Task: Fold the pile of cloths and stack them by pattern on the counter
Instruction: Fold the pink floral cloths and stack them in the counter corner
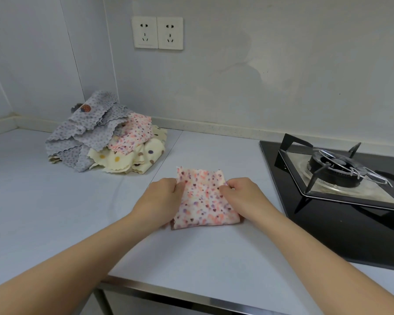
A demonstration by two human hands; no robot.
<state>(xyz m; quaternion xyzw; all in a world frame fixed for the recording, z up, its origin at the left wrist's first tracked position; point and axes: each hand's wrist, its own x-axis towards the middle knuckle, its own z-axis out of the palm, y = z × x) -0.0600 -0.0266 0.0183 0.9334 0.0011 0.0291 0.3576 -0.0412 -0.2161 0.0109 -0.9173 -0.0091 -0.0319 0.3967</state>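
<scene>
Pale grey counter (pixel 55 201) runs along a plain wall, with a black gas hob (pixel 341 237) set into its right end. Just left of the hob lies the pink floral cloth (pixel 203 201), doubled over, its fold seemingly toward the person and its wavy free edges toward the wall. The left hand (pixel 162 196) pinches its left edge and the right hand (pixel 243 194) its right edge, fingers curled onto the fabric. To fold well, I judge the free edges should be squared up before the crease is pressed flat. Well left of the hob, by the wall, sits the unfolded pile (pixel 105 137): grey dotted cloths over a pink one and cream spotted ones. No folded stacks show, so most work remains. The hob's pan support (pixel 309 185) stands near the right hand and could snag fabric. Two sockets (pixel 157 32) sit on the wall, up and left of the hob.
</scene>
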